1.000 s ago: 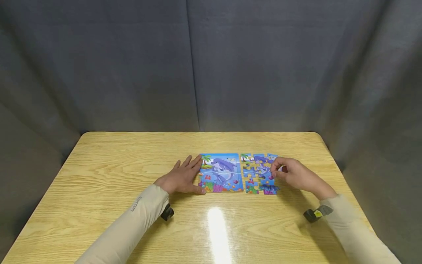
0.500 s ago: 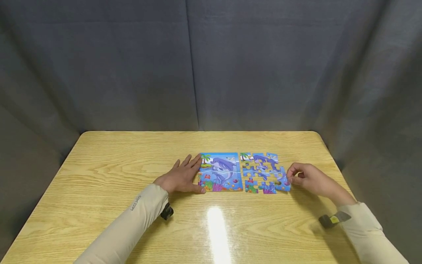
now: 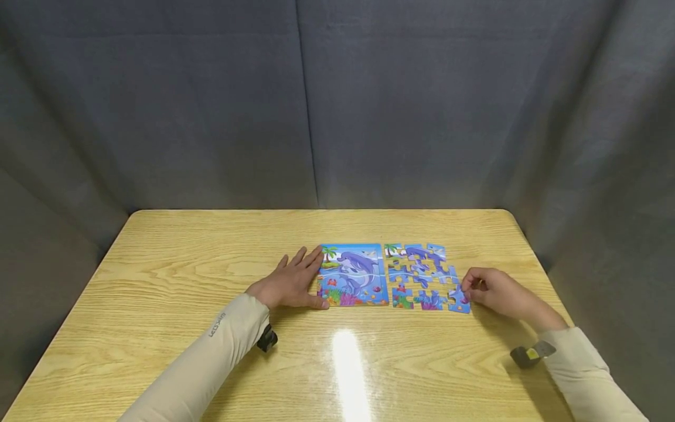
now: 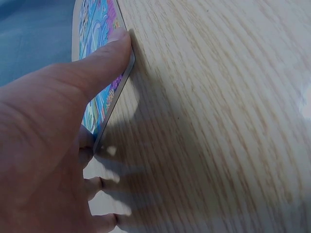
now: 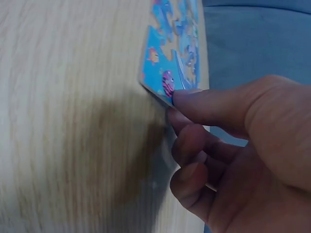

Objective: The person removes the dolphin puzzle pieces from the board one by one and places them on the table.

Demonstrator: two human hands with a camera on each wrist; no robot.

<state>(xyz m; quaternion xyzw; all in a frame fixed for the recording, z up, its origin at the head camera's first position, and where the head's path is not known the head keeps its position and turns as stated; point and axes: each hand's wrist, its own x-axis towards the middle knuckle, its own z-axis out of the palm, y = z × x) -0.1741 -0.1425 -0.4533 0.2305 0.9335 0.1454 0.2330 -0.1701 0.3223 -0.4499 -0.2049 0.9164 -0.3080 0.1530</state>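
Observation:
My right hand (image 3: 490,288) pinches the edge of a blue corner puzzle piece (image 3: 459,299) between thumb and forefinger, at the lower right of the loose pieces. In the right wrist view that puzzle piece (image 5: 158,60) shows a pink striped fish and an orange starfish, with the thumb on top of its edge. My left hand (image 3: 292,283) lies with fingers spread at the left side of the dolphin puzzle board (image 3: 355,272). In the left wrist view the thumb (image 4: 109,58) rests on the board's corner, the other fingertips on or beside its edge.
Several loose puzzle pieces (image 3: 413,266) are spread in rows right of the board, small gaps between them. Everything lies on a wood-grain table (image 3: 211,246) in front of a dark grey curtain (image 3: 211,117).
My right hand has moved right and toward me, carrying the corner piece from over the loose pieces to their lower right. The left hand and board have stayed put.

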